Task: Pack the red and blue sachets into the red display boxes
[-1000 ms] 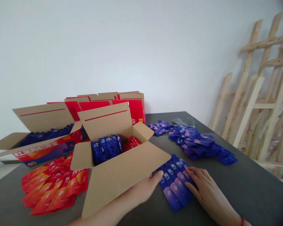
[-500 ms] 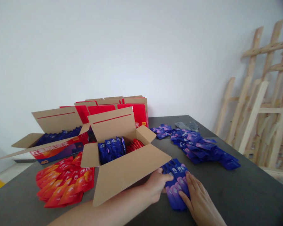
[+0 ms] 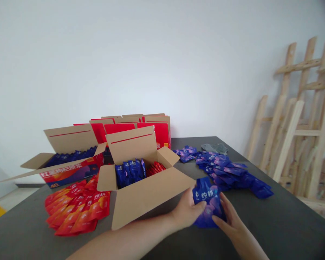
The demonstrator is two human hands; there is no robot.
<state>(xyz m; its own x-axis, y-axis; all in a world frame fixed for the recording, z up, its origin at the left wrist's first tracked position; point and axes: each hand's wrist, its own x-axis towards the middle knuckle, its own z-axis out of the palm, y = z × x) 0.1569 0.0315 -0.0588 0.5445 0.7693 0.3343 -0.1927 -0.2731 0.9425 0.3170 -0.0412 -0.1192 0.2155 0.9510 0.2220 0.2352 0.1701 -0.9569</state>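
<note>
A pale wall (image 3: 162, 72) rises behind the dark gray table (image 3: 260, 220); wooden frames (image 3: 289, 137), cut off at right, lean there. The near open carton (image 3: 151, 195) partly hides its blue and red sachets and the cartons behind. The left carton (image 3: 73, 173) bears Chinese characters and "40". Left of the near carton, red-orange sachets (image 3: 78, 209) lie fanned; a blue pile (image 3: 233, 173) lies right of it. Between the two hands, just beside the near carton's front flap, is a blue sachet bundle (image 3: 207, 204) printed "纯耕". The left hand (image 3: 188, 209) pinches its left side, thumb in front, other fingers mostly hidden; the right hand (image 3: 230, 216) has thumb and fingers parted around its right edge.
</note>
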